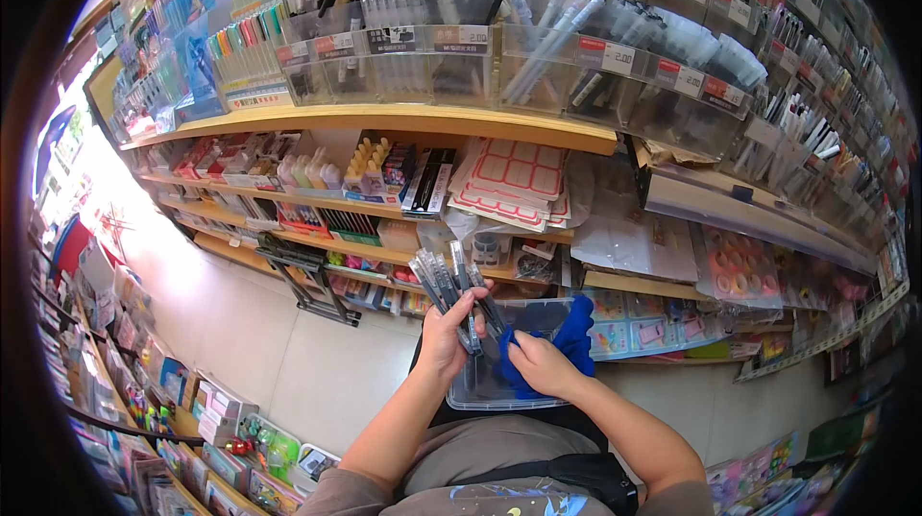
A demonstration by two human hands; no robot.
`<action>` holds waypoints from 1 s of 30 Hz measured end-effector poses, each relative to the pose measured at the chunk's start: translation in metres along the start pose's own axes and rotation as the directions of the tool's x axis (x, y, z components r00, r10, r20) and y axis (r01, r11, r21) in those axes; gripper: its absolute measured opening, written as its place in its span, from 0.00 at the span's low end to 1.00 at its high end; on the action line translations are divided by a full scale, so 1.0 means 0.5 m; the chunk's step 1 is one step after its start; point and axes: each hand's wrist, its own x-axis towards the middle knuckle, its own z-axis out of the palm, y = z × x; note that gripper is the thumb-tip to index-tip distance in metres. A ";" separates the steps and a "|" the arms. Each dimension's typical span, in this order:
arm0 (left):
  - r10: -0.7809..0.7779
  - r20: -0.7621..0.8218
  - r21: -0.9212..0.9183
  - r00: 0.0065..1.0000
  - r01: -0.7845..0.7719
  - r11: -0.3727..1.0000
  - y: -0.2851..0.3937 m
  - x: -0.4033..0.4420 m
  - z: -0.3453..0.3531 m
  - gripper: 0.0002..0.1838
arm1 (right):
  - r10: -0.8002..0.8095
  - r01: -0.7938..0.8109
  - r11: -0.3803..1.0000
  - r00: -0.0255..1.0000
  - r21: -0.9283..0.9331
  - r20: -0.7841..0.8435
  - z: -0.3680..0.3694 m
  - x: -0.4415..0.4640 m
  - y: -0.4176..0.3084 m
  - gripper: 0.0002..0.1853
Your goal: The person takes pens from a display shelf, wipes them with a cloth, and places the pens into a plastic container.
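Observation:
My left hand (445, 334) is closed round a bunch of clear-barrelled pens (442, 278), which fan upward out of my fingers. In my right hand (540, 363) a blue cloth (573, 336) is bunched up, and part of it meets the lower ends of some pens. Both hands are above a clear plastic tray (471, 391) resting at my lap. Whatever lies inside the tray is mostly hidden by my hands and the cloth.
A wooden shelf edge (384, 120) carries clear pen bins (423, 55) with price tags in front of me. Below are boxed goods and red-bordered label sheets (509, 180). A dark folding stool (307, 276) stands left on the tiled floor (279, 353); more shelving surrounds me.

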 end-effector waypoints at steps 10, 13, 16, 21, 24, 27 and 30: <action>-0.154 0.071 0.117 0.986 0.145 0.983 -0.001 -0.007 0.003 0.13 | -0.006 0.007 0.995 1.000 0.097 -0.018 0.013 -0.001 0.010 0.12; -0.100 0.022 0.024 0.995 0.099 0.995 0.000 -0.002 -0.004 0.12 | 0.064 -0.066 0.997 0.996 0.038 0.057 -0.003 -0.003 0.010 0.13; -0.105 0.014 0.067 0.994 0.104 0.992 0.000 0.001 0.002 0.12 | 0.143 -0.100 0.962 0.977 0.253 -0.158 0.004 -0.009 0.045 0.13; -0.258 0.075 0.440 0.963 0.200 0.876 -0.013 -0.003 0.016 0.11 | 0.359 0.056 0.658 0.853 0.751 -0.378 -0.031 0.016 0.026 0.10; -0.382 0.119 0.664 0.916 0.213 0.717 -0.026 -0.006 0.014 0.11 | 0.271 0.154 0.704 0.844 0.693 -0.462 -0.029 0.034 0.018 0.10; -0.458 0.155 0.767 0.875 0.186 0.614 -0.035 -0.007 0.008 0.12 | 0.209 0.134 0.796 0.854 0.590 -0.477 -0.026 0.029 0.020 0.10; -0.430 0.165 0.702 0.888 0.200 0.683 -0.031 -0.010 0.017 0.13 | 0.267 0.185 0.730 0.809 0.657 -0.524 -0.024 0.030 0.038 0.09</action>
